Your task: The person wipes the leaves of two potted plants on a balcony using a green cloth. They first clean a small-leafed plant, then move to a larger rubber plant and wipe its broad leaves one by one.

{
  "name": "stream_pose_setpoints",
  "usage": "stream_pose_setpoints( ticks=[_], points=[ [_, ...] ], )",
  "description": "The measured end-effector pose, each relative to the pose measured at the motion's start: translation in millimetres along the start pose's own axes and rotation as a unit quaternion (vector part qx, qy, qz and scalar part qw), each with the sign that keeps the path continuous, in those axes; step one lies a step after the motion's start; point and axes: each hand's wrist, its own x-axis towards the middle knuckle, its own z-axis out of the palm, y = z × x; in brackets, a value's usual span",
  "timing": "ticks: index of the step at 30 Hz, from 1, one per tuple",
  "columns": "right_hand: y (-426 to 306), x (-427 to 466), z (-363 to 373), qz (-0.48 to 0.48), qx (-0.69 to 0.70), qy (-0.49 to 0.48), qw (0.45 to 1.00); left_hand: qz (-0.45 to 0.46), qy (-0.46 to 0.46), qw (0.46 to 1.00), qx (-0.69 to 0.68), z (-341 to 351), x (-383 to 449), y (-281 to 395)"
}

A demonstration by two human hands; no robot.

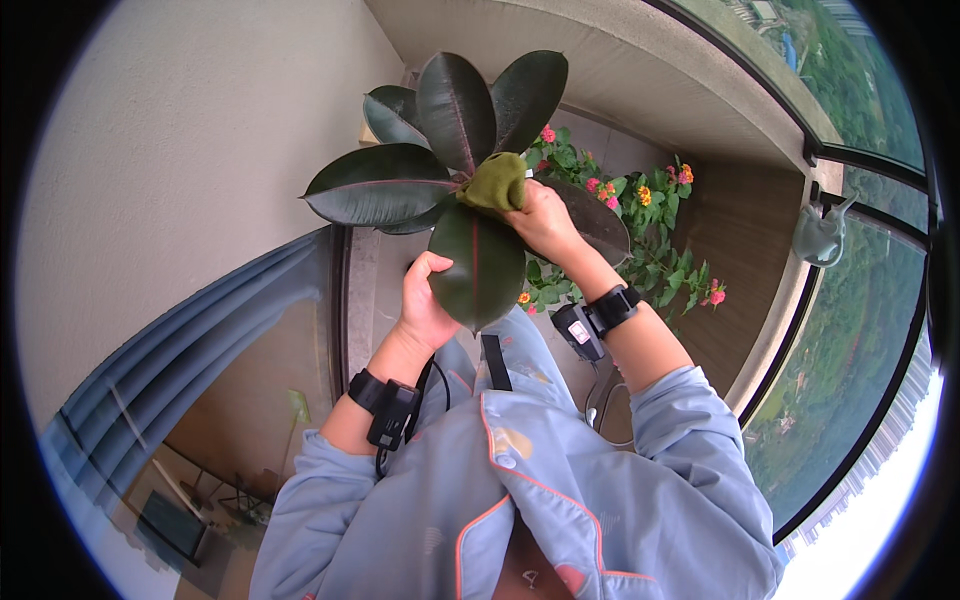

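Note:
A rubber plant with broad, dark glossy leaves spreads out before me. My left hand (429, 300) grips the near leaf (477, 270) at its left edge, thumb on top and fingers beneath. In my right hand (549, 221) is an olive-green cloth (495, 182), bunched over the base of that leaf near the plant's centre. Another leaf (379, 184) points left, and an upright leaf (455, 109) stands at the back. Behind my right wrist, a darker leaf (592, 221) looks dull and speckled. The plant's pot is hidden under the foliage.
Lantana with pink and orange flowers (643, 196) grows right of the rubber plant. A pale green watering can (820, 234) rests on the ledge by the window. At left are a plain wall (187, 135) and a glass door with a blue curtain (202, 315). Cabled devices are strapped to both wrists.

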Motion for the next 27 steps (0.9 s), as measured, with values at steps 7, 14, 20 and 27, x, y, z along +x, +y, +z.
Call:
stream_pose_setpoints(
  ticks=[7, 14, 20, 27],
  points=[
    [1, 7, 0, -0.019, 0.007, -0.016, 1.0, 0.0, 0.001, 0.999, 0.036, 0, 2, -2],
    [-19, -29, -5, -0.038, 0.165, -0.03, 0.985, 0.023, -0.005, 1.0, 0.004, 4, 0, 3],
    [-57, -90, -1, -0.061, 0.24, -0.05, 0.968, 0.049, 0.055, 0.996, -0.05, 6, 14, -4],
    [-89, -111, -12, 0.024, 0.434, -0.087, 0.896, -0.003, 0.008, 0.998, -0.057, -4, 3, -3]
  ],
)
